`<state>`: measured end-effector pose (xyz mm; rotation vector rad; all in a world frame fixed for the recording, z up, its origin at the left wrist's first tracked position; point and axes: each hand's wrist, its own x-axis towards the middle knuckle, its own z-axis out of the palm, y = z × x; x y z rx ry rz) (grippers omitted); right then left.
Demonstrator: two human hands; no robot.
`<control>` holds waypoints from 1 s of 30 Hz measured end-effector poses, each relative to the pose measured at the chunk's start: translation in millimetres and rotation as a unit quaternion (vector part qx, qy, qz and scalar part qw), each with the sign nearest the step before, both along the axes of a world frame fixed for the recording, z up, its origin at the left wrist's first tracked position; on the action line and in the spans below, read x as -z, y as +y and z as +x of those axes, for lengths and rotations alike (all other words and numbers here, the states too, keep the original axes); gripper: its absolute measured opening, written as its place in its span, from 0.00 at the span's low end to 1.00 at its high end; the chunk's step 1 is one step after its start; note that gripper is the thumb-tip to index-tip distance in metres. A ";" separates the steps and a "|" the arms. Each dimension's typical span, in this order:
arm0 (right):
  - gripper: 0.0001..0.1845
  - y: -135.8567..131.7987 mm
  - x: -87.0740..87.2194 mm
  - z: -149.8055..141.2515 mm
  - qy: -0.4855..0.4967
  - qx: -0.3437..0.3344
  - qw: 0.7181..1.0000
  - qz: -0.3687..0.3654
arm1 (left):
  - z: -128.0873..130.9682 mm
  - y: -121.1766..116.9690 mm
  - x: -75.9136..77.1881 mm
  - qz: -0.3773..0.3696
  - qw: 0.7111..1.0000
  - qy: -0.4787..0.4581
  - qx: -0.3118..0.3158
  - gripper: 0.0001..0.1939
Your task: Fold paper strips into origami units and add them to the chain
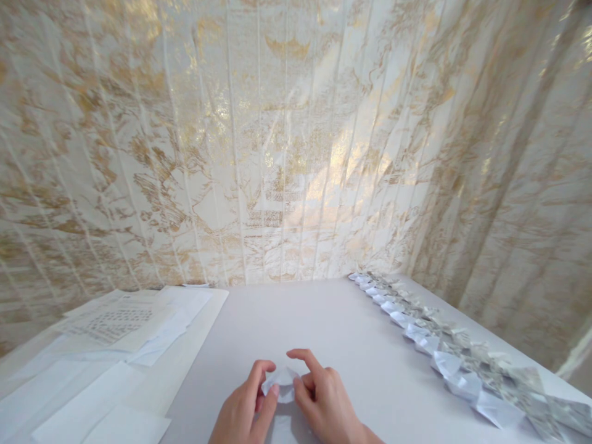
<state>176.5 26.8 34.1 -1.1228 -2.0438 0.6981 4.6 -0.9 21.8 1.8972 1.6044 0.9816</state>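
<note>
our left hand (245, 410) clamps folded white paper (287, 377) at its left end, long axis crosswise; right hand (326, 401) adjoins its right end, index lifted, pinch unclear. beyond, we see loose sheets (120, 317) left, folded pieces (446, 364) right, patterned hanging (277, 154).

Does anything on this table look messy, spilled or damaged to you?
Nothing looks spilled or damaged. The one untidy spot is the pile of loose papers on the left: the sheets overlap at uneven angles, which stands out against the folded paper pieces lined up in long rows on the right.
</note>
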 end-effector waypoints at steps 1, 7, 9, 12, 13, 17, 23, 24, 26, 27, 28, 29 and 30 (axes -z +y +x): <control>0.19 -0.5 -0.6 -0.3 -0.001 -0.002 1.000 0.003 | 0.3 -0.1 -1.0 0.000 1.000 -0.009 -0.002 0.14; 0.19 -2.3 -1.6 -1.2 -0.010 0.001 1.000 0.019 | -1.2 2.9 2.3 0.006 1.000 -0.025 -0.006 0.12; 0.19 -2.2 -0.9 -0.8 -0.006 -0.002 1.000 0.019 | -2.2 3.9 4.3 0.002 1.000 -0.016 -0.003 0.12; 0.19 -1.7 0.9 0.1 -0.001 -0.007 1.000 0.016 | -3.4 4.8 6.1 -0.002 1.000 -0.004 0.006 0.13; 0.20 -1.5 1.6 0.3 -0.002 -0.008 1.000 0.015 | -3.6 4.9 6.2 0.001 1.000 0.002 0.006 0.13; 0.22 -0.3 4.3 -0.2 -0.017 -0.003 1.000 0.015 | -3.4 4.2 3.5 0.007 0.999 0.051 0.007 0.13; 0.27 0.6 4.1 -1.8 -0.017 -0.014 1.000 0.005 | -2.6 3.8 0.7 0.015 0.998 0.059 -0.010 0.13; 0.28 0.5 3.6 -1.9 -0.016 -0.017 1.000 0.005 | -2.8 4.3 1.8 0.019 0.999 0.047 -0.014 0.13; 0.31 0.3 2.2 -2.2 -0.015 -0.023 1.000 0.005 | -3.4 5.6 4.8 0.027 0.999 0.025 -0.023 0.12; 0.32 0.3 1.6 -2.3 -0.014 -0.025 1.000 0.004 | -3.6 6.3 6.4 0.030 0.999 0.018 -0.025 0.12; 0.32 0.3 0.9 -2.4 -0.014 -0.025 1.000 0.003 | -3.8 6.9 7.8 0.032 0.999 0.013 -0.027 0.12; 0.32 0.4 0.5 -2.4 -0.014 -0.026 1.000 0.002 | -3.8 7.4 9.0 0.034 0.999 0.009 -0.026 0.12; 0.31 0.6 0.2 -2.4 -0.014 -0.025 1.000 0.001 | -3.7 7.7 10.0 0.035 0.999 0.006 -0.025 0.12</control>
